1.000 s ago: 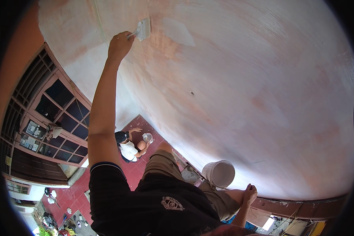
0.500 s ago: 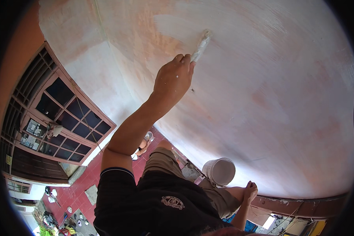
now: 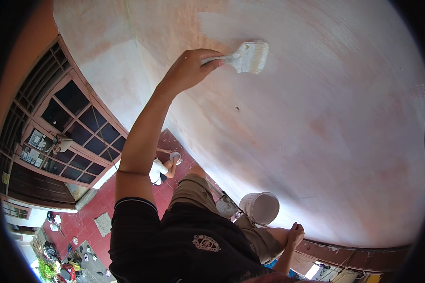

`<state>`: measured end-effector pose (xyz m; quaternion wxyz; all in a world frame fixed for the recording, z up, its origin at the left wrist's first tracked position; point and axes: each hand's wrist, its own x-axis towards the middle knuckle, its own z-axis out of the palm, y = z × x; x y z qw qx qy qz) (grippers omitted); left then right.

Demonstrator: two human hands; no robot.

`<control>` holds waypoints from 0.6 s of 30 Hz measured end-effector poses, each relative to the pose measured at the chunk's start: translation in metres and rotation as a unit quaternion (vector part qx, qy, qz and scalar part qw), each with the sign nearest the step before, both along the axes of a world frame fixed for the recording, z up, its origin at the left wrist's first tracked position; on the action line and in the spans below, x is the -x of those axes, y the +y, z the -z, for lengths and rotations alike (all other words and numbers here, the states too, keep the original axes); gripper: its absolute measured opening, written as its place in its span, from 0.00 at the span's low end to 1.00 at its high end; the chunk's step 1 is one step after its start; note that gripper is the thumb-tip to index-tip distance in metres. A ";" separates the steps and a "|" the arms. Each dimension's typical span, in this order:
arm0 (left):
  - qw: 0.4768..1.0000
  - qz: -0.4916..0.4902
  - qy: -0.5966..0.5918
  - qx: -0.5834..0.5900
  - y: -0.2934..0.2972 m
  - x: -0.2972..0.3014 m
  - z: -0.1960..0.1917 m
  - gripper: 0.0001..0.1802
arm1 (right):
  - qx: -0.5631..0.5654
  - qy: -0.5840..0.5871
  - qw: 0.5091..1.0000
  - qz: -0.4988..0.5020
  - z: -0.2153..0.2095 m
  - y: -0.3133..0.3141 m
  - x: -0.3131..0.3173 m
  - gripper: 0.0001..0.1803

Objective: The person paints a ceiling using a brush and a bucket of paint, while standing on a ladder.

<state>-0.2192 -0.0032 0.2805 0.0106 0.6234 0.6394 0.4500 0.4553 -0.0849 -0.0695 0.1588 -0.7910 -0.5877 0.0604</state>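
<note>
So the left hand (image 3: 191, 70) is wrapped round the handle of a wide flat paintbrush (image 3: 249, 57), upper middle of the frame, bristles pointing right at the streaky wall (image 3: 316, 155). Can't tell if they're actually pressing on it. I'd keep the bristles flat, go light, and pull long overlapping strokes so the peachy patches get even cover. The right hand (image 3: 295, 234) is curled at lower right; can't tell if it's got anything. White bucket (image 3: 247, 203) sits beside the thigh, lower middle.

Edges: watch the wall seam (image 3: 131, 23) at upper left and the brown ledge (image 3: 349, 254) along the bottom right. Loads of open wall right of the brush, way tighter left. I'd mind drips too, there's a crouching person (image 3: 157, 170) lower left of centre.
</note>
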 end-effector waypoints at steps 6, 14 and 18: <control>0.990 -0.131 0.025 0.053 0.013 0.101 -0.002 0.22 | -0.023 -0.001 1.000 0.004 0.000 0.001 0.001 0.20; 0.964 -0.242 0.102 0.040 0.027 0.157 -0.002 0.23 | -0.003 0.003 1.000 0.010 0.000 0.001 -0.002 0.18; 0.949 -0.288 0.129 -0.015 0.024 0.160 0.012 0.20 | -0.010 0.000 1.000 0.006 -0.009 -0.002 0.006 0.18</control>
